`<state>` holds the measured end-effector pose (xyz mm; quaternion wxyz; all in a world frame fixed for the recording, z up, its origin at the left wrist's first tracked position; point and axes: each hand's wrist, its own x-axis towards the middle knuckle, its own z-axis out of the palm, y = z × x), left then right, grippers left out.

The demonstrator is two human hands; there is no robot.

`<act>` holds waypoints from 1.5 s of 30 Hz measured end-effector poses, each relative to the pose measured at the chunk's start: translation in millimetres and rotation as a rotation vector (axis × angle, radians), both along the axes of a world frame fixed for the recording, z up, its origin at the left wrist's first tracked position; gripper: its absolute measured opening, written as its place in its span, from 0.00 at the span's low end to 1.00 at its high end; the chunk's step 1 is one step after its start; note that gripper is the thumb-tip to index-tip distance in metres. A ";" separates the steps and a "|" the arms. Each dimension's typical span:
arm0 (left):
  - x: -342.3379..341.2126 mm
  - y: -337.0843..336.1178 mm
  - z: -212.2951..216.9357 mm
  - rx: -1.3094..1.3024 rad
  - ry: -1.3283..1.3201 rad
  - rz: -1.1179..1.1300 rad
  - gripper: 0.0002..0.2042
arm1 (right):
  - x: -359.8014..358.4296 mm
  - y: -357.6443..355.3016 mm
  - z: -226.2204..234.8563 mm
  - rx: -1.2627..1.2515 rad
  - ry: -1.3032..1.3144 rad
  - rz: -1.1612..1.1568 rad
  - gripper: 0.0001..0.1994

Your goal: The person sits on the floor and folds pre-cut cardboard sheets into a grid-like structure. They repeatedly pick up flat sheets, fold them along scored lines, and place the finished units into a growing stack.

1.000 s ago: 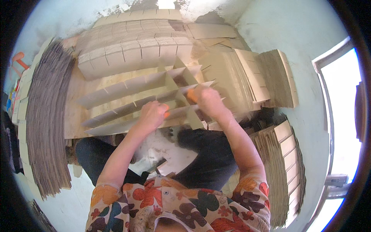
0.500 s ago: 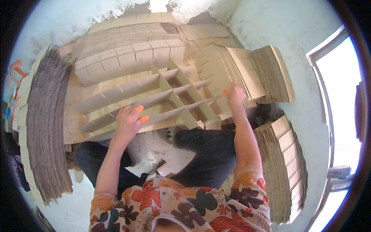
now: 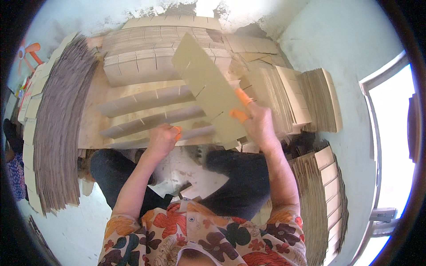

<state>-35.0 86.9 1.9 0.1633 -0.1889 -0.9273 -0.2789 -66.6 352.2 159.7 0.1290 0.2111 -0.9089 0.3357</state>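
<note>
My right hand (image 3: 257, 122), with orange finger covers, grips a slotted cardboard strip (image 3: 206, 84) and holds it raised and tilted above a half-built cardboard divider grid (image 3: 146, 113). My left hand (image 3: 162, 138) rests on the near edge of that grid, pinching one of its long upright strips. The grid's long strips lie in parallel rows on a flat cardboard base.
A tall stack of grey cardboard sheets (image 3: 60, 133) stands at the left. Piles of slotted strips (image 3: 293, 95) lie at the right, another stack (image 3: 321, 195) at the lower right, and finished dividers (image 3: 146, 57) behind. A wall with a window (image 3: 390, 146) is at the right.
My right hand has reached to the right pile and come back with a slotted strip, now raised over the grid. My left hand slid right along the grid's near edge.
</note>
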 end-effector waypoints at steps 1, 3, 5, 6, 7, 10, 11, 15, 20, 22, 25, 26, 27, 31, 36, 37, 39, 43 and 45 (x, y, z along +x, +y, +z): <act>0.7 0.0 0.7 -0.012 -0.012 -0.002 0.10 | 4.0 -6.1 -2.2 -0.022 -0.078 0.008 0.24; 0.8 3.4 4.8 -0.035 -0.036 -0.010 0.09 | 5.4 -13.5 -9.4 -0.064 -0.110 0.048 0.24; 0.4 6.1 1.1 0.060 0.052 -0.033 0.04 | 3.3 -14.9 -22.9 -0.103 -0.017 0.112 0.24; 0.6 8.6 5.1 0.108 0.094 -0.043 0.02 | 4.0 -15.9 -22.2 -0.080 -0.062 0.102 0.24; 2.2 9.6 9.9 0.096 0.044 -0.027 0.02 | 4.9 -16.8 -20.9 -0.056 -0.108 0.092 0.24; 5.3 10.4 22.8 0.084 -0.050 0.002 0.02 | 6.4 -18.4 -17.7 -0.035 -0.114 0.080 0.24; 4.8 10.9 22.9 0.097 -0.049 -0.001 0.02 | 6.5 -18.6 -16.7 -0.036 -0.095 0.080 0.24; 2.9 12.7 20.1 0.098 -0.069 0.000 0.02 | 5.7 -19.2 -16.4 0.034 -0.228 0.050 0.26; -1.1 10.5 6.4 0.067 -0.052 0.002 0.01 | 12.6 -23.9 -20.0 -0.011 -0.209 0.020 0.26; -2.2 11.9 6.2 0.052 -0.049 -0.017 0.01 | 12.4 -19.4 -37.0 -0.026 -0.175 0.067 0.23; -0.4 11.2 9.2 0.073 -0.056 -0.017 0.01 | 11.1 -23.1 -43.0 0.044 -0.207 0.097 0.20; 0.5 11.3 11.3 0.077 -0.063 -0.012 0.01 | 9.7 -24.1 -45.7 0.061 -0.194 0.121 0.17; 0.6 12.3 13.7 0.083 -0.070 -0.010 0.02 | 8.5 -24.5 -47.9 0.081 -0.179 0.142 0.15; -2.1 13.3 14.3 0.057 -0.087 0.010 0.02 | 1.6 -27.0 -66.2 0.127 -0.138 0.231 0.08; -8.6 11.7 1.3 0.069 -0.091 0.024 0.02 | 4.3 -33.9 -65.8 0.212 -0.085 0.185 0.03; -8.5 11.9 3.1 0.064 -0.092 0.026 0.02 | 4.7 -32.7 -66.6 0.214 -0.077 0.199 0.03; -5.9 12.8 7.3 0.055 -0.097 0.031 0.02 | 7.0 -29.3 -69.7 0.220 -0.063 0.228 0.04; -6.1 13.8 11.1 0.095 -0.098 0.013 0.02 | 0.9 -32.8 -69.7 0.269 -0.084 0.220 0.03; -7.9 12.8 10.8 0.127 -0.053 0.002 0.03 | -0.9 -35.9 -73.4 0.321 -0.077 0.181 0.03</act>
